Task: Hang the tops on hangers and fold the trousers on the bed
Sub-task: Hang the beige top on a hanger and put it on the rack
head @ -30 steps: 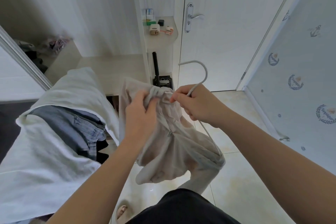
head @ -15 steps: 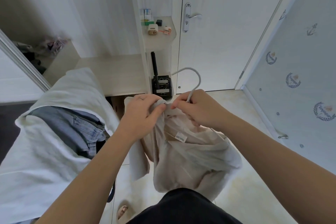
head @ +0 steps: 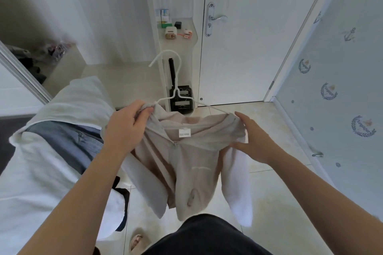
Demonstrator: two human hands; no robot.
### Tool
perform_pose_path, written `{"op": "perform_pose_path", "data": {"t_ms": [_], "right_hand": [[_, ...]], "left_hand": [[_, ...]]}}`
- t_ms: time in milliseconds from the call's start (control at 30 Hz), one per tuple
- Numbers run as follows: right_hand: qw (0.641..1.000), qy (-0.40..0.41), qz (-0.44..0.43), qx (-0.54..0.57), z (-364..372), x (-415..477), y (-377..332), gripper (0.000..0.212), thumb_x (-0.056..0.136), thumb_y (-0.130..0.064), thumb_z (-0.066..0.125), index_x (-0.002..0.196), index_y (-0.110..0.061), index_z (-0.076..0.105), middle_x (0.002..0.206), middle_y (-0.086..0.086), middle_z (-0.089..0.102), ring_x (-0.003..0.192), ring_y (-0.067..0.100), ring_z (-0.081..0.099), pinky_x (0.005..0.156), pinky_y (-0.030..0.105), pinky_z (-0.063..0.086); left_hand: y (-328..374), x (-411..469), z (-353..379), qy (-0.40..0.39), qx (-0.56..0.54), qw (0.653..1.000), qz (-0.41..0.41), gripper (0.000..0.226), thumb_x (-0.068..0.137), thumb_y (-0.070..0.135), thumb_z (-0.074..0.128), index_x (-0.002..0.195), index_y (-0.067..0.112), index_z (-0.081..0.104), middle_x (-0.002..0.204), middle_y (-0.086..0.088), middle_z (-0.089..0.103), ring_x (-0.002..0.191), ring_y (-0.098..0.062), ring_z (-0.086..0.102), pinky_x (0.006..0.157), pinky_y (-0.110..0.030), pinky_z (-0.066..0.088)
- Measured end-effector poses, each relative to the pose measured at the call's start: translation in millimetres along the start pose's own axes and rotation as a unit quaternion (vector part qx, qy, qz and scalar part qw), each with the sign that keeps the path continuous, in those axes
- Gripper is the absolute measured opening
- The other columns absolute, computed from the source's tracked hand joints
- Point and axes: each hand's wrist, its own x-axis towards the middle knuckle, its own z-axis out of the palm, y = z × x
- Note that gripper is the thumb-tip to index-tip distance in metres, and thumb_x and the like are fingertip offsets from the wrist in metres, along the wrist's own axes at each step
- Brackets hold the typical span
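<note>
At the bottom edge are your dark shorts, and beside them one foot in a pale slipper on the tiled floor. Both bare forearms reach forward from the lower corners.

Your left hand pinches the left shoulder of a beige top, with the fingers curled tight round bunched cloth where the hanger's arm enters it. Your right hand lies along the top's right shoulder with its fingers nearly straight. The thumb seems to press the cloth from below, though the fabric partly hides it. The beige top hangs between your hands above the floor, its zip front facing you, a white label at the neck and a white sleeve trailing down on the right.

The white wire hanger sits inside the neckline, both arms running into the shoulders and its hook rising free above.

To your left is the bed with a white cover, and blue jeans lie on it.

Further off, a small corner shelf carries a few small items. Right of it is a closed white door with a metal handle.
</note>
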Motion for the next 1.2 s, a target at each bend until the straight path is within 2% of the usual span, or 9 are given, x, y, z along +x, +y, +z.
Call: {"op": "perform_pose_path", "data": {"t_ms": [133,333,400,500,600,667,833,1067,1200], "right_hand": [[0.997,0.061,-0.041,0.03,7.5,9.7,5.3,0.064,0.092,-0.014,0.067,0.146,-0.029,0.037,0.106,0.001,0.064,0.094,0.027,0.063,0.08,0.036,0.048],[0.983,0.159,-0.083,0.037,6.2,13.5,-0.9,0.015,0.103,-0.022,0.052,0.117,-0.02,0.058,0.083,-0.002,0.069,0.069,0.015,0.064,0.059,0.025,0.042],[0.983,0.169,-0.047,0.052,7.1,15.8,-3.7,0.01,0.102,-0.026,0.055,0.103,-0.018,0.061,0.084,-0.003,0.069,0.071,0.013,0.064,0.061,0.025,0.041],[0.971,0.115,0.115,0.174,12.7,21.2,-7.1,0.031,0.096,-0.045,0.061,0.114,-0.02,0.058,0.103,-0.007,0.065,0.089,0.012,0.064,0.072,0.026,0.051],[0.905,-0.018,0.238,0.352,20.7,27.5,-8.4,0.049,0.091,-0.056,0.064,0.123,-0.02,0.054,0.117,0.0,0.062,0.106,0.023,0.065,0.091,0.045,0.056],[0.864,-0.044,0.227,0.447,25.7,31.8,-9.5,0.048,0.091,-0.053,0.066,0.126,-0.022,0.055,0.126,0.002,0.063,0.114,0.025,0.064,0.099,0.048,0.052],[0.854,-0.01,0.215,0.475,30.1,51.4,-10.7,0.082,0.085,-0.05,0.074,0.152,-0.028,0.031,0.141,-0.001,0.051,0.129,0.022,0.051,0.108,0.051,0.043],[0.856,0.077,0.22,0.461,31.2,48.7,-4.0,0.016,0.095,-0.019,0.065,0.106,-0.008,0.069,0.111,0.015,0.072,0.091,0.028,0.075,0.081,0.036,0.059],[0.9,0.156,0.193,0.359,27.6,45.5,-8.0,0.016,0.097,-0.014,0.057,0.091,-0.012,0.071,0.097,0.015,0.075,0.074,0.02,0.076,0.077,0.038,0.059]], "left_hand": [[-2.5,0.4,-3.7,-0.026,-0.018,0.999,-0.028,0.024,0.102,0.03,0.055,0.086,0.013,0.062,0.064,-0.006,0.055,0.062,-0.025,0.053,0.06,-0.042,0.043],[-5.1,-1.6,-9.6,-0.01,0.018,0.999,-0.029,0.029,0.103,0.028,0.054,0.079,0.011,0.056,0.058,-0.003,0.049,0.058,-0.019,0.049,0.057,-0.036,0.038],[-6.5,-3.2,-9.5,-0.003,0.019,0.999,-0.031,0.029,0.103,0.027,0.054,0.079,0.011,0.056,0.058,-0.002,0.048,0.058,-0.02,0.048,0.057,-0.037,0.038],[-6.5,-5.5,-6.7,0.01,0.0,0.999,-0.045,0.029,0.102,0.025,0.056,0.076,0.011,0.054,0.055,-0.002,0.044,0.055,-0.021,0.044,0.055,-0.037,0.034],[-4.3,-9.0,-3.8,0.002,-0.035,0.998,-0.06,0.035,0.101,0.024,0.057,0.069,0.03,0.047,0.053,0.007,0.042,0.053,-0.013,0.04,0.054,-0.031,0.031],[-0.7,-10.6,-2.4,-0.01,-0.051,0.997,-0.063,0.041,0.102,0.023,0.056,0.065,0.04,0.046,0.054,0.014,0.046,0.053,-0.01,0.042,0.053,-0.022,0.03],[5.2,-12.1,-1.4,-0.027,-0.07,0.995,-0.064,0.039,0.102,0.023,0.057,0.068,0.041,0.049,0.056,0.017,0.049,0.055,-0.009,0.043,0.052,-0.017,0.031],[-6.0,-15.6,-2.1,-0.009,-0.024,0.997,-0.077,0.024,0.102,0.029,0.054,0.083,0.017,0.06,0.065,-0.005,0.055,0.064,-0.022,0.052,0.06,-0.039,0.042],[-7.2,-16.9,-3.6,0.014,0.043,0.998,-0.034,0.029,0.102,0.025,0.056,0.077,0.01,0.056,0.058,-0.005,0.05,0.059,-0.021,0.048,0.059,-0.037,0.041]]}}
